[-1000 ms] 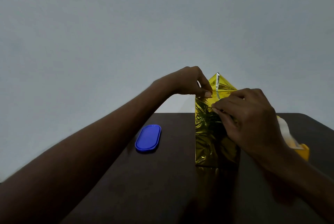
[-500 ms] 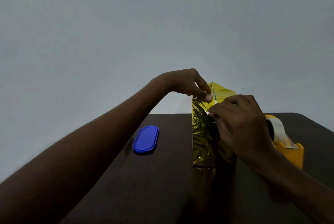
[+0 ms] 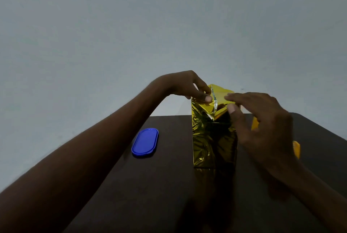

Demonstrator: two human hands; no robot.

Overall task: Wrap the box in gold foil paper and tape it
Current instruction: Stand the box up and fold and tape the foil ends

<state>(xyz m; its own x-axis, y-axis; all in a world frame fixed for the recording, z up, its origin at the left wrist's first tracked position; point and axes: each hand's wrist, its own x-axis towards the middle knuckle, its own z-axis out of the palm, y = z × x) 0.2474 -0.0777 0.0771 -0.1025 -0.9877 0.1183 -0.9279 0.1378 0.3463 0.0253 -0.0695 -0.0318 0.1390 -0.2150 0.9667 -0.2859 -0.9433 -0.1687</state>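
Two bare forearms reached in from the lower edge over a dark table (image 3: 169,195), the sleeves and body cut off by the frame. Standing upright mid-table, the box (image 3: 213,144) wore its gold foil paper (image 3: 206,120) on every visible side, with the top end only half closed. The right hand (image 3: 262,125) hovered at the box's upper right corner, fingers spread and fairly straight, the thumb touching the foil; motion blur made it impossible to tell whether it held any tape. The left hand (image 3: 187,87) pinched the upper left fold between thumb and fingers beside a raised, silver-edged flap. A blue oval lid (image 3: 145,142) lay to the left, well apart. Behind the right hand, orange parts of a tape dispenser (image 3: 296,149) showed; its roll was hidden. Beyond stood a plain grey wall (image 3: 169,26). The likely risk: if the left pinch eased before tape went on, the springy foil could open again; a hard press might tip the tall box.
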